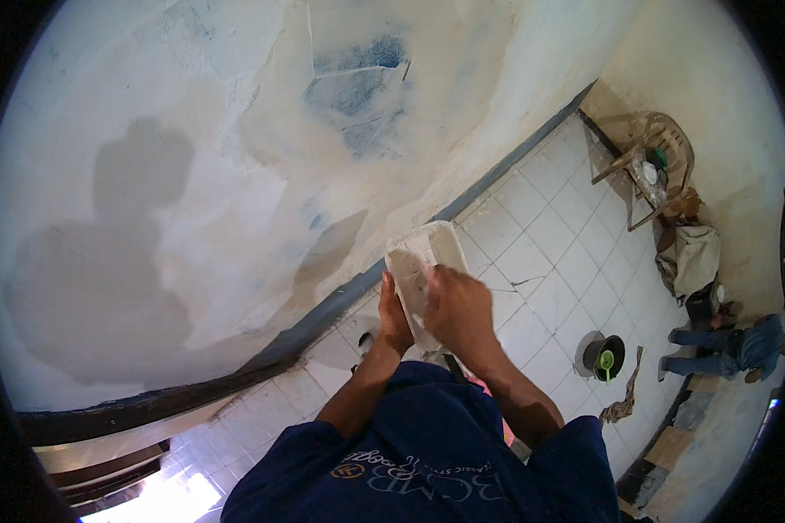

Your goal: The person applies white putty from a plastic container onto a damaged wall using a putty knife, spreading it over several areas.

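Note:
A whitish, elongated trough (445,242) smeared with pale paste is held in front of my body, close to the patchy wall. My left hand (396,317) is closed around its left side, thumb along the edge. Over the trough's right side, my right hand (459,312) is curled with its fingers bent inward. Whatever that hand grips is hidden by the fingers, and its outline is slightly blurred. Pale paste coats the inside of the trough.
A patched wall (235,166) with bluish spots rises ahead and left, dark skirting at its foot. On the tiled floor (532,253) stand a dark bucket (595,359) with a green scoop (606,359) and a loaded chair (672,144). Another person (724,344) is at far right.

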The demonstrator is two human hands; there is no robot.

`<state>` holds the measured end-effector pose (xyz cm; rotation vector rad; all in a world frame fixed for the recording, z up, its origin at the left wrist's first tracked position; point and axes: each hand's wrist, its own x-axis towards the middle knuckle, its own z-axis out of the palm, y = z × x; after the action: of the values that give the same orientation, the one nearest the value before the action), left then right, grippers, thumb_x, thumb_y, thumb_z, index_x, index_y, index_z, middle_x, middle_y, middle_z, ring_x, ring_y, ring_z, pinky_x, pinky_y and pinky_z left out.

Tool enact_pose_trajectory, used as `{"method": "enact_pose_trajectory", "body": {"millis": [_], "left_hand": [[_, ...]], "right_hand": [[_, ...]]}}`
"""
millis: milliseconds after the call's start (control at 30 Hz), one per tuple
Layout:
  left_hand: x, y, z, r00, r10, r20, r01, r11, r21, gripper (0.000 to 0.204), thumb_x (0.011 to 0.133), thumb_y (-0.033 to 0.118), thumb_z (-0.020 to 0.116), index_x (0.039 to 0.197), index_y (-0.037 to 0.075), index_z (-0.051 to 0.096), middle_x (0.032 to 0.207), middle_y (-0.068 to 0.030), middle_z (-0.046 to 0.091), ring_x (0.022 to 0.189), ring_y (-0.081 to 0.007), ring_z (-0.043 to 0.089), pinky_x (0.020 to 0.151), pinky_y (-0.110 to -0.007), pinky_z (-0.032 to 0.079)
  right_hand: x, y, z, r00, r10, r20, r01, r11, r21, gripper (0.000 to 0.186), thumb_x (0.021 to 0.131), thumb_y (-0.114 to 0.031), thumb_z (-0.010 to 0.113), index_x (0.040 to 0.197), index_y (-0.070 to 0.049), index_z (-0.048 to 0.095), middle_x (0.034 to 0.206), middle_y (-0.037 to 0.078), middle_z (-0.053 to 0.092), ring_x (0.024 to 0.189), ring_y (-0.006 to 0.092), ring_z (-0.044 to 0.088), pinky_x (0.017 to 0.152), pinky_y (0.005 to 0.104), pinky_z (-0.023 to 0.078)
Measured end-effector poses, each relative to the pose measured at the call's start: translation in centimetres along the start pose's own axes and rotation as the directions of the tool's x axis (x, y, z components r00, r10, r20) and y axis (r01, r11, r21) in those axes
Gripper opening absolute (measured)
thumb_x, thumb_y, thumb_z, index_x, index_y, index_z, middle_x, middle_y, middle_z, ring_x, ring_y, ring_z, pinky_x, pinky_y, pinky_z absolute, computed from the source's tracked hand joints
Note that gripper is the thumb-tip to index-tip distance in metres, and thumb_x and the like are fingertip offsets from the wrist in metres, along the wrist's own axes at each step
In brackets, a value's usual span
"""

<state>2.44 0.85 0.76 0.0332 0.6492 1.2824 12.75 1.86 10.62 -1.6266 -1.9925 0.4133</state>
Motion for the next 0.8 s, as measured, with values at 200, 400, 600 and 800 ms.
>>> {"method": "enact_pose_trajectory", "body": {"millis": [200, 400, 600, 800], "left_hand": [[0.7, -0.7, -2.1, 0.99, 0.079, 0.115, -0.078, 0.997, -0.018, 0.076, 0.091, 0.068, 0.036, 0.14, 0.01, 0.041, 0.13, -0.0156, 0.052, 0.116, -0.0308, 0.053, 0.101, -0.047, 0.043], [2.3, -0.5, -4.6, 0.819, 0.103, 0.564, 0.087, 0.95, -0.301, 0.081, 0.089, 0.07, 0.038, 0.142, 0.009, 0.039, 0.132, -0.0144, 0.053, 0.116, -0.0297, 0.055, 0.098, -0.044, 0.047], [0.9, 0.2, -3.2, 0.914, 0.068, 0.399, 0.002, 0.985, -0.173, 0.074, 0.09, 0.062, 0.044, 0.139, 0.006, 0.042, 0.128, -0.0143, 0.057, 0.11, -0.0292, 0.059, 0.093, -0.044, 0.051], [0.8, 0.0, -2.5, 0.927, 0.097, 0.362, -0.078, 0.995, -0.068, 0.069, 0.09, 0.055, 0.049, 0.138, 0.006, 0.044, 0.127, -0.014, 0.057, 0.112, -0.0293, 0.059, 0.096, -0.044, 0.049]], "right_hand": [[1.2, 0.4, -0.9, 0.989, 0.091, 0.121, -0.108, 0.983, 0.147, 0.014, 0.078, -0.012, 0.061, 0.081, 0.001, 0.058, 0.072, 0.023, 0.062, 0.068, 0.0412, 0.062, 0.059, 0.0473, 0.048], [1.6, 1.2, -2.2, 0.98, 0.122, 0.157, -0.162, 0.947, 0.279, 0.013, 0.078, -0.008, 0.062, 0.086, 0.001, 0.059, 0.074, 0.023, 0.064, 0.068, 0.0415, 0.063, 0.06, 0.0424, 0.049], [1.9, 1.8, -2.9, 0.977, 0.123, 0.172, -0.151, 0.975, 0.161, 0.025, 0.079, -0.013, 0.061, 0.095, 0.005, 0.056, 0.068, 0.027, 0.061, 0.069, 0.0449, 0.062, 0.064, 0.0509, 0.049], [1.7, 2.0, -2.7, 0.967, 0.147, 0.206, -0.177, 0.975, 0.133, 0.027, 0.079, -0.013, 0.061, 0.098, 0.005, 0.055, 0.068, 0.028, 0.06, 0.069, 0.0463, 0.062, 0.065, 0.0519, 0.049]]}}
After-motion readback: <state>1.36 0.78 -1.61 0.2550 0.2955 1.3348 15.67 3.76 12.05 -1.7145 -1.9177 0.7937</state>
